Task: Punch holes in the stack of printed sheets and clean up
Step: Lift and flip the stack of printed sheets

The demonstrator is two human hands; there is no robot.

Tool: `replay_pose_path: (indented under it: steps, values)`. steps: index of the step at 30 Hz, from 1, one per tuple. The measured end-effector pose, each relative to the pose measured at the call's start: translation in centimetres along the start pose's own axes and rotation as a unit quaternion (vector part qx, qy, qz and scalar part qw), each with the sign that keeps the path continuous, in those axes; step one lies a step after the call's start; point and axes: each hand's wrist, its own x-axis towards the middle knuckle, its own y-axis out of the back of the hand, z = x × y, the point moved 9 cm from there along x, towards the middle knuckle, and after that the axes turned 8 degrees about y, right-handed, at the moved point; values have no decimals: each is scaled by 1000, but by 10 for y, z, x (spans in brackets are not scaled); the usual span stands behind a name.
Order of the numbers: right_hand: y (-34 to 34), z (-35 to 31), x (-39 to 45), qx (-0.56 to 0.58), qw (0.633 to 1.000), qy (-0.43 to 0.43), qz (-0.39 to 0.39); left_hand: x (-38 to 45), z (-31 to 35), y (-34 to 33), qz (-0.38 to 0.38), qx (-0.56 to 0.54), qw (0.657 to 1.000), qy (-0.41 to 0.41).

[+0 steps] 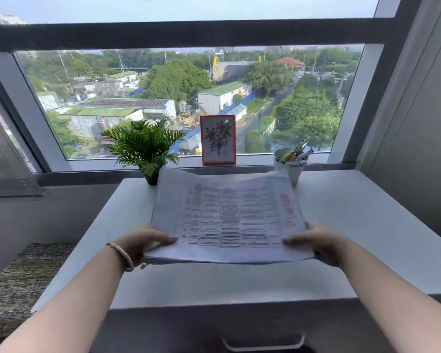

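White and tapered, a cup stands at the back right of the table, holding a metal hole punch and some pens that poke above its rim. Towards the back left sits a small dark pot with a green fern-like plant. Between them, on the window ledge, an orange-framed flower drawing stands upright. The stack of printed sheets is held just above the pale table, its far edge curling up. The left hand grips the near left corner, thumb on top; the right hand grips the near right corner likewise. A beaded bracelet circles the left wrist. Beyond the big window lie rooftops and trees.
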Motion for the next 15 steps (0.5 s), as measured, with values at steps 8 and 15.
replay_pose_path:
  steps: [8,15]
  values:
    - [-2,55,-6,51,982,-177,28,2,-54,-12,3,-193,969,157]
    - [-3,28,-4,404,894,-28,191,9,-76,-45,78,-271,951,129]
